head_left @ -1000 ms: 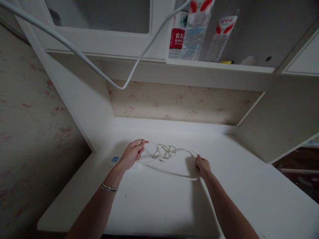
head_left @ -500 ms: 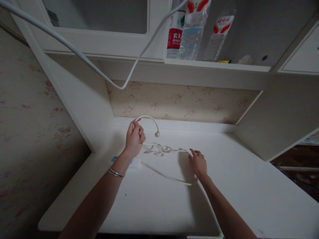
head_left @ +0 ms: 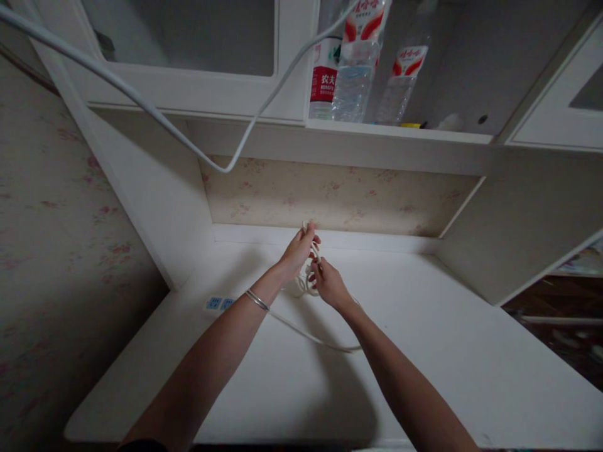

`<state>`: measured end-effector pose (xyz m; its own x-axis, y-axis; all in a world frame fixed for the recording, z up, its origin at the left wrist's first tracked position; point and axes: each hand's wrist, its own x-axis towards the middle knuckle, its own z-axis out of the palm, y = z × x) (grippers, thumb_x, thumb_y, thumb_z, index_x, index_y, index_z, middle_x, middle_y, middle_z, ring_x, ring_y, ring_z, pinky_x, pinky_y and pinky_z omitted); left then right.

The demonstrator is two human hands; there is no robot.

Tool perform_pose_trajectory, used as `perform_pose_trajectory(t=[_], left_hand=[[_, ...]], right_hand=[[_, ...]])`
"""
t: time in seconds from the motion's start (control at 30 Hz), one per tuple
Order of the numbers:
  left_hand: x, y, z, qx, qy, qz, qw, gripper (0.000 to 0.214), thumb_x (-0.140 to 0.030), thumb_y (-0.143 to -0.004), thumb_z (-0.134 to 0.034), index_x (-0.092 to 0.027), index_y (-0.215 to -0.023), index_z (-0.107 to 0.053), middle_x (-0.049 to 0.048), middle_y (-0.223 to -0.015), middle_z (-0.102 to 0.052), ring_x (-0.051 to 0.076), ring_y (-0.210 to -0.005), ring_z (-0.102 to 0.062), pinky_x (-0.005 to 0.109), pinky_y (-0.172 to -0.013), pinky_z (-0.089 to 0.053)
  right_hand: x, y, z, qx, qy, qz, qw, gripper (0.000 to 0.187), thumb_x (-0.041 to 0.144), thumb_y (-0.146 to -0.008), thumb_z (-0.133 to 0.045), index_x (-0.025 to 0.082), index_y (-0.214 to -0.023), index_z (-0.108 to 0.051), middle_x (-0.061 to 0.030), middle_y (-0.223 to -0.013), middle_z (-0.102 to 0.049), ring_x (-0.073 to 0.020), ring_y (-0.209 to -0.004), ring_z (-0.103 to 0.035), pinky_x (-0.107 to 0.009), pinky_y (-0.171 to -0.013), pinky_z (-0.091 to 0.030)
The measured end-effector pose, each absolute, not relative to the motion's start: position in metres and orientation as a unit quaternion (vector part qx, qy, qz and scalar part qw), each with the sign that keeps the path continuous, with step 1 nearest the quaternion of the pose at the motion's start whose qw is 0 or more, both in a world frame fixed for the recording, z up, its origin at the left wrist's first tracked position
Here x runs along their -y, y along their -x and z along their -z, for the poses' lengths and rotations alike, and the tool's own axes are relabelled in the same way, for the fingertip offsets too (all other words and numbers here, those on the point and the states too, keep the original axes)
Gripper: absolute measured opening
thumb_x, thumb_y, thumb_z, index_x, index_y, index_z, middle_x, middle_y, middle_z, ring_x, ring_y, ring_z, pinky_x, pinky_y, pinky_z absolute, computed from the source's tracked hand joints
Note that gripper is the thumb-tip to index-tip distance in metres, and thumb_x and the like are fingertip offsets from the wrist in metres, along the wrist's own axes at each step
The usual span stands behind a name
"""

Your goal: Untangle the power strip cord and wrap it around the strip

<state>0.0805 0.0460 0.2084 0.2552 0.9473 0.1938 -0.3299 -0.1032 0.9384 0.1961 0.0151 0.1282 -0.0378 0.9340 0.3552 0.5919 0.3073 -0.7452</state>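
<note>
Both of my hands are close together above the back middle of the white desktop. My left hand (head_left: 299, 251) is closed around a white power cord (head_left: 315, 342), with a bit of it sticking up past the fingers. Just to the right and lower, my right hand (head_left: 328, 281) pinches the same cord. Loops of it hang between and below the two hands. From there the cord bends round on the desk and runs left towards a white power strip (head_left: 214, 304) with blue sockets, partly hidden behind my left forearm. The plug cannot be made out.
A thick white cable (head_left: 226, 168) hangs across the upper left, in front of the cupboard. Plastic bottles (head_left: 353, 81) stand on the shelf (head_left: 400, 132) above. Side panels (head_left: 146, 188) and a flowered back wall (head_left: 339, 194) enclose the white desk (head_left: 264, 389).
My left hand has moved right, and my right hand has moved left and up, so they now meet. The bundled cord has been lifted off the desk between them.
</note>
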Motion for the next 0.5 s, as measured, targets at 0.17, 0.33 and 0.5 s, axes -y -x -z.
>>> perform_pose_trajectory(t=[0.17,0.33,0.5], left_hand=[[-0.033,-0.082,-0.181,-0.387,-0.593,-0.510,0.489,0.042,-0.052,-0.091,-0.042,-0.015,-0.098,-0.059,0.0093,-0.098,-0.059,0.017,-0.087,-0.054,0.025,-0.071,-0.043],[0.019,-0.090,-0.135,-0.415,-0.690,-0.474,0.356,0.020,-0.034,-0.090,-0.046,-0.017,-0.095,-0.057,0.0068,-0.094,-0.062,0.017,-0.089,-0.056,0.028,-0.081,-0.042],[0.065,-0.116,-0.089,-0.437,-0.781,-0.277,0.350,0.028,-0.039,-0.088,-0.044,-0.017,-0.100,-0.059,0.0099,-0.104,-0.063,0.020,-0.095,-0.058,0.030,-0.084,-0.043]], right_hand=[[-0.027,-0.231,-0.131,0.501,0.559,-0.317,0.580,0.028,0.047,-0.091,-0.043,0.020,-0.090,-0.049,0.0002,-0.079,-0.062,-0.0117,-0.057,-0.064,-0.026,-0.057,-0.054],[-0.037,-0.258,-0.131,0.366,0.541,-0.405,0.640,0.016,0.033,-0.087,-0.054,0.017,-0.084,-0.053,0.0000,-0.069,-0.063,-0.0123,-0.055,-0.064,-0.027,-0.059,-0.058],[-0.044,-0.279,-0.127,0.307,0.506,-0.442,0.674,0.017,0.025,-0.086,-0.058,0.017,-0.072,-0.052,-0.0010,-0.063,-0.062,-0.0108,-0.056,-0.062,-0.023,-0.060,-0.057]])
